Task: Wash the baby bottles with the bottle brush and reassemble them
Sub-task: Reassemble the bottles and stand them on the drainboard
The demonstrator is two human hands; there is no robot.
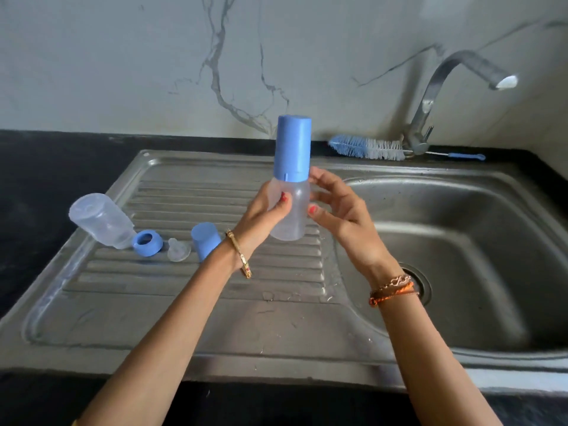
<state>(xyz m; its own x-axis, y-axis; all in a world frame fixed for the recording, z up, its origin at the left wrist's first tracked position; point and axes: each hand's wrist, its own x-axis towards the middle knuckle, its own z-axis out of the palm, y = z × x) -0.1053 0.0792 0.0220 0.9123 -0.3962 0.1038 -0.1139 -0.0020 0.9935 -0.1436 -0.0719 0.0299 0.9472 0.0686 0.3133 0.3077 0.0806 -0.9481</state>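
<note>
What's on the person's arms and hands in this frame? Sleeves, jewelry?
No sleeves; forearms bare. Left hand: gold bangle at the wrist. Right hand: rose-gold chain bracelet plus orange thread band. Red nail polish on the fingers.

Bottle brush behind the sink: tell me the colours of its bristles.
The bottle brush has blue bristles at its tip and white ones nearer the handle, seen in the head view.

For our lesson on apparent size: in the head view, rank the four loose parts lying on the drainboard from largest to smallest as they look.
1. Clear bottle body
2. Blue cap and blue collar ring: these look about alike, so no ranking between them.
3. Clear teat
All four lie at about the same nearness, so the comparison seems fair.
</note>
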